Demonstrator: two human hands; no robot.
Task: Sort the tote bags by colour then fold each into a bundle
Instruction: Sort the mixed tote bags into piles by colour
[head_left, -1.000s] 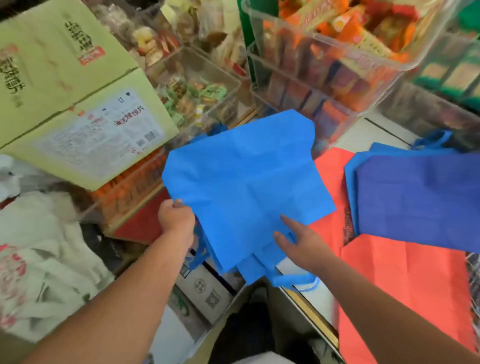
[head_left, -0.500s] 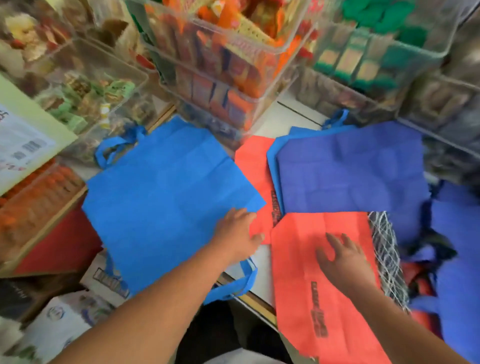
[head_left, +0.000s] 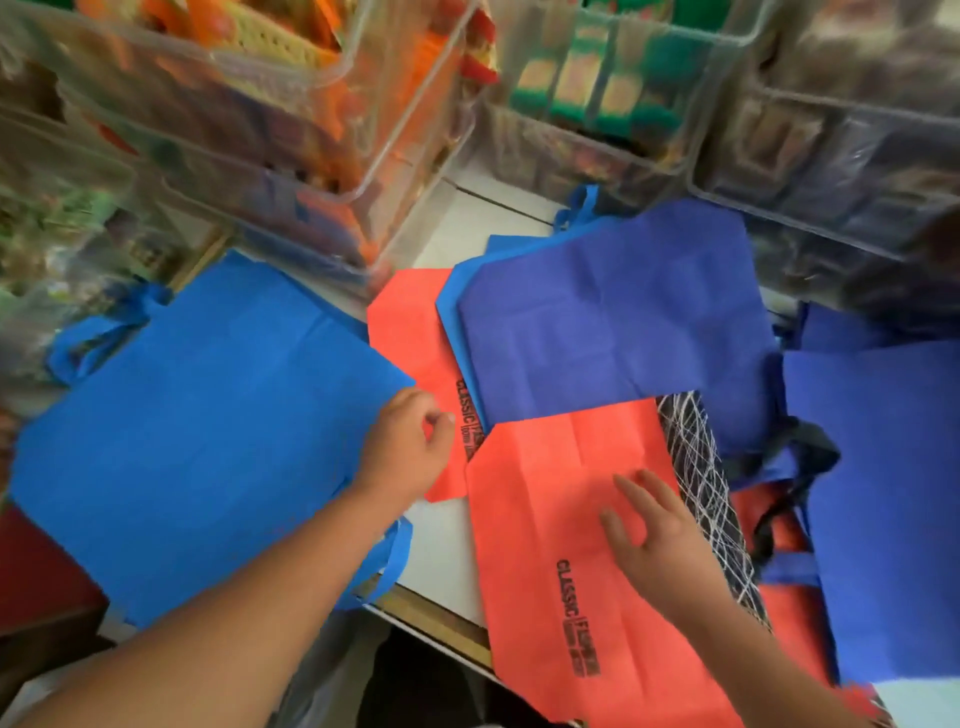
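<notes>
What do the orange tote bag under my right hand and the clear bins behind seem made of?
Orange tote bag: probably non-woven synthetic fabric, matte, keeping crisp fold creases. Clear bins: likely rigid transparent plastic, glossy, contents showing through the walls.

Single head view, looking steeply down, close over the counter (head_left: 441, 551); far bins (head_left: 831, 171) seemingly blurred.

"CLASSIC" printed on both orange bags (head_left: 561, 519).

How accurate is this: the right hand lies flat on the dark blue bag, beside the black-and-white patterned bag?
Wrong bag. The head view shows the right hand lying flat on the red bag printed CLASSIC, beside the black-and-white patterned bag; the dark blue bag lies farther back.
</notes>
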